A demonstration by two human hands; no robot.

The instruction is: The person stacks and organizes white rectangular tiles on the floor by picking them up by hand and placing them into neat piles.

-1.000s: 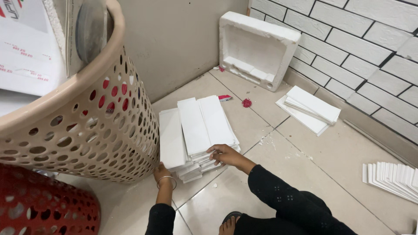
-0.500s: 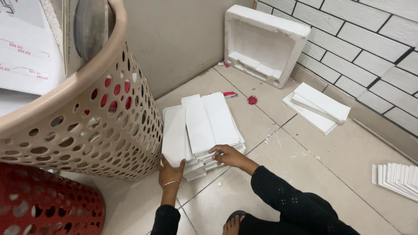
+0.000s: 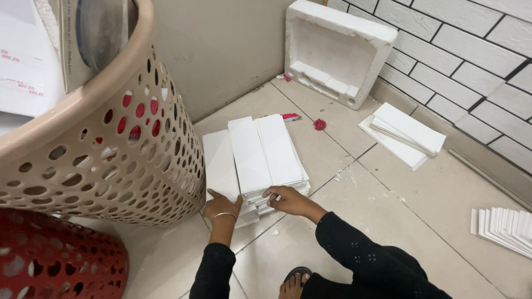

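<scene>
Tiles, white and oblong, lie stacked in the head view as a low pile (image 3: 252,158) on the floor, and everything else is placed from that pile. The left hand (image 3: 221,206) rests with spread fingers against the pile's near left corner, a thin bangle on the wrist; it presses flat rather than closing round anything. The right hand (image 3: 289,199) lies at the pile's near right edge, fingers curled onto the ends of the lower tiles, in touch with them but lifting none that I can see. The pile looks nearly squared: two columns on top sit side by side, while a third column to the left sits lower and some lower tiles jut out unevenly at the near end, so I judge the evening-up to be unfinished.

Left of the pile, just beside it, stands a beige perforated basket (image 3: 111,160), with a red basket (image 3: 50,260) nearer the camera. Beyond the pile a white foam tray (image 3: 332,52) leans at the wall. Right of it, well apart, lies a smaller tile stack (image 3: 404,133), and farther right a fanned row of tiles (image 3: 504,227), both untouched.
</scene>
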